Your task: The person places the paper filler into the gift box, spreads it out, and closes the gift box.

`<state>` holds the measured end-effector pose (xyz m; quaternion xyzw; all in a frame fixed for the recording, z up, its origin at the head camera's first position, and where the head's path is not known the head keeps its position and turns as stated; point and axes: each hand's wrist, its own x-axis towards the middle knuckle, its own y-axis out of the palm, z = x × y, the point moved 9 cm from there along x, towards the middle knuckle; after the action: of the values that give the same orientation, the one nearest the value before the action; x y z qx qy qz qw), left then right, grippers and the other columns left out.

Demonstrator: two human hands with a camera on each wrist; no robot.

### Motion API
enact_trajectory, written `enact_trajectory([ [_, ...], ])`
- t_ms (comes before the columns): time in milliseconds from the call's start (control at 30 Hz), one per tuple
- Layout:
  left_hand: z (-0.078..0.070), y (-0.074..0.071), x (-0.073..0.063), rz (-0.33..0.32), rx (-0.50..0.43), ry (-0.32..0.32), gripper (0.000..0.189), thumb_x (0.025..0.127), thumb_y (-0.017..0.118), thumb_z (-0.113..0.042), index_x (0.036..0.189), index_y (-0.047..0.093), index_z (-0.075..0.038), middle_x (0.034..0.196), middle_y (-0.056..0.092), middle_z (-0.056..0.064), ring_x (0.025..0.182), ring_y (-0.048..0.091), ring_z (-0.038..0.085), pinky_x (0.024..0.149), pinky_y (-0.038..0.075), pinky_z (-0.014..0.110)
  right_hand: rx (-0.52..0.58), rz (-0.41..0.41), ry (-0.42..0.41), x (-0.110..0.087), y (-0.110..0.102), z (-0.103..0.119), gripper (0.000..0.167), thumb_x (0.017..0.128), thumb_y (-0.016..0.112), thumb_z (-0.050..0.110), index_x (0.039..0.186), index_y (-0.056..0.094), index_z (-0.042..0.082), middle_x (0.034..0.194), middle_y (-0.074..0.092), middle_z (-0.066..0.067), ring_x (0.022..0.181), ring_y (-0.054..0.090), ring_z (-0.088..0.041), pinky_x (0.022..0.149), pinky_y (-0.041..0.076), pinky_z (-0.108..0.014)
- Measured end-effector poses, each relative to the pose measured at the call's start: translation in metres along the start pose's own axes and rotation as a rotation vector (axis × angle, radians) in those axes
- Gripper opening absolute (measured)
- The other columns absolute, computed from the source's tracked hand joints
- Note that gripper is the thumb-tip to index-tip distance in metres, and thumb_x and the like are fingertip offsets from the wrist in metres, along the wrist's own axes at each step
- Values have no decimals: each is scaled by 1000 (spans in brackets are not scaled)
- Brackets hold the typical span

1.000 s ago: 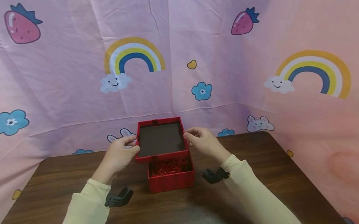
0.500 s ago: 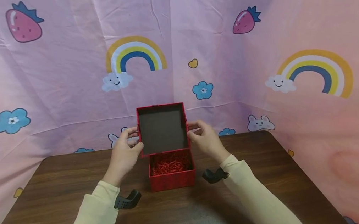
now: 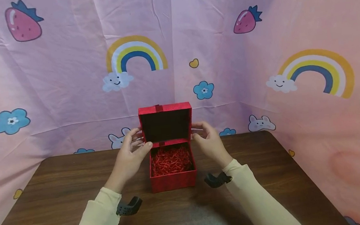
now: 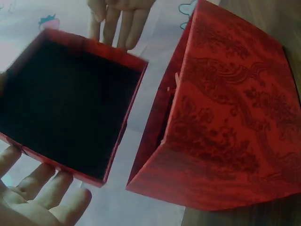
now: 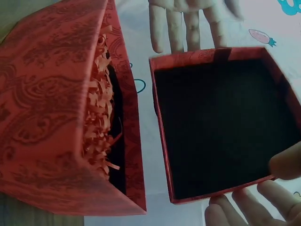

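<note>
A red patterned gift box (image 3: 173, 182) stands uncovered on the table, filled with red shredded paper (image 3: 171, 160). Over its back edge both hands hold the box lid (image 3: 167, 126), tipped up so that its black inside faces the person. The left hand (image 3: 128, 160) grips the lid's left side, thumb near the lower front corner and fingers along the outer wall. On the opposite side the right hand (image 3: 211, 143) holds the lid; in the right wrist view its thumb (image 5: 287, 162) overlaps the rim and its fingers lie against the outside wall.
The brown wooden table (image 3: 77, 193) reaches back to a pink and lilac cloth (image 3: 76, 64) printed with rainbows, strawberries and flowers. A black wrist mount sticks out from each cream sleeve (image 3: 95, 212), low over the table near the box.
The lid has risen and swung from lying nearly flat, inside up, to leaning forward with its top wall toward the person. More of the shredded paper shows. The left hand has moved right.
</note>
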<state>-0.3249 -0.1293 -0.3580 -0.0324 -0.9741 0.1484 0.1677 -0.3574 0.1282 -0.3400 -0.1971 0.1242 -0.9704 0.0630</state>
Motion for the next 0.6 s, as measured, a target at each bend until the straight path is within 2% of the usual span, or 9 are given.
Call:
enact_trajectory([
  [133,-7,3,-2,-8,-110,63,54,109,49,-27,154,29,-4,150,40,21,139,43,37,114,38,52,70,34,-8,-2,4,-1,33,98,53,-2,131,54,-5,140,59,-21,136,56,-35,111,48,-52],
  [233,-9,1,-4,-46,-121,70,49,111,42,-27,150,33,1,148,41,22,139,40,35,117,33,51,86,37,-12,-5,4,-2,36,97,52,-3,133,52,-7,144,55,-23,144,46,-35,119,39,-52],
  [333,-6,-2,-7,-90,-100,22,51,113,38,-35,149,37,1,151,42,21,144,37,34,120,28,56,83,45,-29,-7,4,-2,39,97,53,-3,135,51,-8,146,53,-23,147,42,-34,123,33,-50],
  [433,1,-4,-9,-125,-84,-47,57,111,38,-44,152,40,-3,157,42,19,150,32,33,124,24,58,77,82,-46,-10,7,-2,41,98,53,-2,139,49,-7,149,52,-22,146,44,-34,123,34,-49],
  [600,11,-9,-13,-169,-68,-137,60,110,41,-49,152,47,-7,156,47,15,148,37,30,124,28,54,60,132,-80,-14,12,-2,41,96,51,-7,137,51,-4,153,49,-15,146,44,-30,121,37,-47],
])
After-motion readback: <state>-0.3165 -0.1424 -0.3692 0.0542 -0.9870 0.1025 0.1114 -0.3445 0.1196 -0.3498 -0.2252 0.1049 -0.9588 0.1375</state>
